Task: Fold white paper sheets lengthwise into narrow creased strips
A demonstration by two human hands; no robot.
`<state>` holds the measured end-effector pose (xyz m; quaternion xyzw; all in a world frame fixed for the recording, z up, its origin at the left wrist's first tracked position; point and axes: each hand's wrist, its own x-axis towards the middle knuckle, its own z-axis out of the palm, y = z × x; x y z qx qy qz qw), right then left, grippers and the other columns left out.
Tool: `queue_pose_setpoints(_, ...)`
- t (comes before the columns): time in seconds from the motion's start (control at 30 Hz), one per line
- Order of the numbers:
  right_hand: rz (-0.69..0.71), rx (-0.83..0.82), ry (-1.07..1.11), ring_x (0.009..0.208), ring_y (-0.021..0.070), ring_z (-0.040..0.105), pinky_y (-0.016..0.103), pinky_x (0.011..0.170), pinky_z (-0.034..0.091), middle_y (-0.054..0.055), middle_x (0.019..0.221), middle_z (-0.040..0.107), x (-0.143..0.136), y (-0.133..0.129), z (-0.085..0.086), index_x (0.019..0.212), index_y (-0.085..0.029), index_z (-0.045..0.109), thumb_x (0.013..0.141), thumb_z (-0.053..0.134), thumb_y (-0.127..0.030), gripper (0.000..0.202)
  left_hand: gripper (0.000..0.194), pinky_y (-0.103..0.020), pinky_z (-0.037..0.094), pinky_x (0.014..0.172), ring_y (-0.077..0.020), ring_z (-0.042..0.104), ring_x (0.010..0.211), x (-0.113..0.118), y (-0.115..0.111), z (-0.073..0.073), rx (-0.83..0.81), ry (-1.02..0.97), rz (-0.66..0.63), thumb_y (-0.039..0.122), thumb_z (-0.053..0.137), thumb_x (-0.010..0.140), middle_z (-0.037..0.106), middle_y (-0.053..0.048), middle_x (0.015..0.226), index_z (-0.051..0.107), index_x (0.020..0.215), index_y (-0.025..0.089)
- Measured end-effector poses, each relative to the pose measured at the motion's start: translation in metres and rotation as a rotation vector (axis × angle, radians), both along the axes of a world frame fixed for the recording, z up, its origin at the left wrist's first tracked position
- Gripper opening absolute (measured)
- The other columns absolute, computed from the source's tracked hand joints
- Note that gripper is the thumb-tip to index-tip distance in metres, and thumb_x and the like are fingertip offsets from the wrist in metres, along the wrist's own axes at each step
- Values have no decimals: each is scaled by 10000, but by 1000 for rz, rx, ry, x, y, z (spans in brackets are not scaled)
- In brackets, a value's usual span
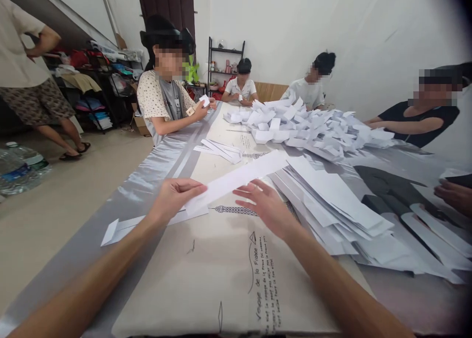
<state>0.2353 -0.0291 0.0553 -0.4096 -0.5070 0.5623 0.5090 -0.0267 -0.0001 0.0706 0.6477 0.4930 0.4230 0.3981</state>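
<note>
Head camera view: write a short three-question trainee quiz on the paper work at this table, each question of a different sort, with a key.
1. True or false: the left hand pinches the near end of a long white paper strip.
2. Multiple choice: the flat, unfolded sheets lie where? A) left of the left hand B) just right of the right hand C) on the floor
3. Fill in: the heap of folded white pieces lies toward the ____ end of the table.

Key: 1 true; 2 B; 3 far.
</note>
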Motion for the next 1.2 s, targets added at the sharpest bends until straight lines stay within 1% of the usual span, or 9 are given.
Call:
queue_pose_setpoints(0.1, 13, -24, 85, 1097, 254, 683, 439, 976, 574, 111, 1230, 697, -18, -8, 1, 1131, -190, 667, 875, 718, -423, 349, 337, -243, 509, 607, -184, 679, 712, 15, -13, 2, -52, -25, -136, 512, 748, 808, 774, -42, 845, 787, 864, 182)
queue_pose_setpoints(0.3, -90, -8, 76, 1085, 250, 672, 411, 970, 560, 98, 1214, 704, 0, 0, -1, 1106, -194, 714, 864, 729, -406, 322, 331, -268, 553, 669, -185, 692, 711, 16, -17, -3, -223, 19, -438, 501, 695, 852, 746, -27, 774, 768, 786, 185)
queue_pose_setpoints(0.43, -63, 45, 77, 1103, 252, 658, 400, 929, 565, 88, 1251, 686, 0, -1, 3, 1111, -224, 706, 896, 683, -449, 312, 323, -339, 586, 776, -221, 721, 769, 19, -16, -10, -233, -28, -421, 501, 709, 829, 755, -49, 781, 769, 772, 188)
queue_pose_setpoints(0.53, -21, 52, 64, 1046, 237, 666, 374, 869, 571, 86, 1210, 703, -5, -4, 2, 1119, -229, 697, 872, 710, -436, 322, 322, -349, 594, 769, -223, 721, 735, 24, -20, -11, -245, -25, -355, 507, 737, 801, 754, -41, 751, 758, 749, 190)
queue_pose_setpoints(0.6, -57, 22, 45, 983, 227, 677, 358, 827, 572, 86, 1147, 725, -7, -5, 0, 1087, -213, 707, 840, 740, -426, 327, 341, -339, 595, 746, -217, 716, 709, 26, -23, -9, -249, -24, -336, 523, 729, 809, 749, -32, 733, 746, 731, 192)
queue_pose_setpoints(0.7, -137, -13, -10, 883, 213, 683, 334, 745, 562, 82, 1050, 749, -5, -4, -4, 1030, -197, 731, 825, 744, -429, 310, 393, -328, 586, 745, -223, 729, 755, 29, -25, -8, -253, -47, -408, 563, 659, 863, 750, -27, 789, 745, 759, 193)
queue_pose_setpoints(0.8, -139, -10, -76, 789, 196, 669, 307, 635, 525, 72, 975, 755, -3, -3, -4, 1019, -201, 746, 829, 736, -449, 313, 376, -306, 559, 753, -239, 756, 802, 29, -24, -11, -290, -42, -500, 542, 655, 882, 744, -25, 863, 753, 825, 184)
queue_pose_setpoints(1.0, -170, 14, -35, 708, 161, 611, 288, 605, 519, 43, 825, 705, -3, -1, -3, 870, -190, 756, 835, 741, -477, 290, 317, -288, 511, 728, -255, 770, 773, 30, -26, -15, -350, 13, -466, 478, 712, 855, 746, -18, 753, 726, 750, 179)
queue_pose_setpoints(1.2, -184, 15, -43, 662, 149, 588, 290, 618, 534, 29, 735, 671, -7, -1, -9, 745, -173, 705, 840, 739, -492, 334, 279, -325, 550, 770, -261, 767, 770, 35, -33, -11, -395, -30, -501, 440, 724, 830, 775, -54, 821, 741, 782, 166)
